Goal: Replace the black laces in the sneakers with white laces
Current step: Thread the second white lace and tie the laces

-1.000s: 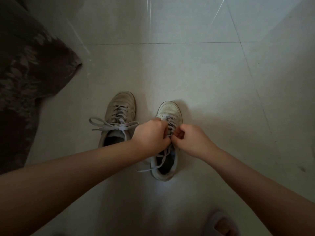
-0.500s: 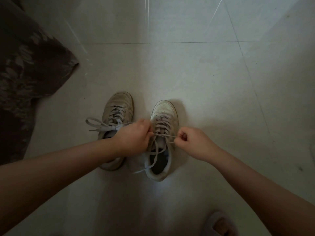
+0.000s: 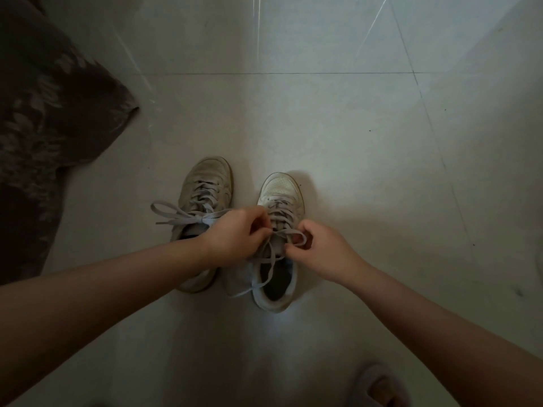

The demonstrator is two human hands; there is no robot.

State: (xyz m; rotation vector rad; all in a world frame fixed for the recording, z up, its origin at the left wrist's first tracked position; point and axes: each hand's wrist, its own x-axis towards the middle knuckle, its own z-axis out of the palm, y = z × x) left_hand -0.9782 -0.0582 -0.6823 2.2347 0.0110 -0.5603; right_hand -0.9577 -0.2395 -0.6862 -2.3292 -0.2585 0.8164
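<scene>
Two pale sneakers stand side by side on the tiled floor, toes pointing away from me. The left sneaker has white laces tied in a bow that spreads to its left. The right sneaker carries a white lace whose loose ends hang over the shoe's opening. My left hand pinches one strand of that lace above the tongue. My right hand pinches a small loop of the same lace on the right side. No black lace is in view.
A dark patterned cloth covers the floor at the left. A slipper with a foot shows at the bottom edge, right of centre. Pale floor tiles stretch beyond and to the right of the sneakers.
My hands first drew apart, pulling the lace of the right sneaker sideways. Now they have come closer again, and my right hand holds a loop of that lace.
</scene>
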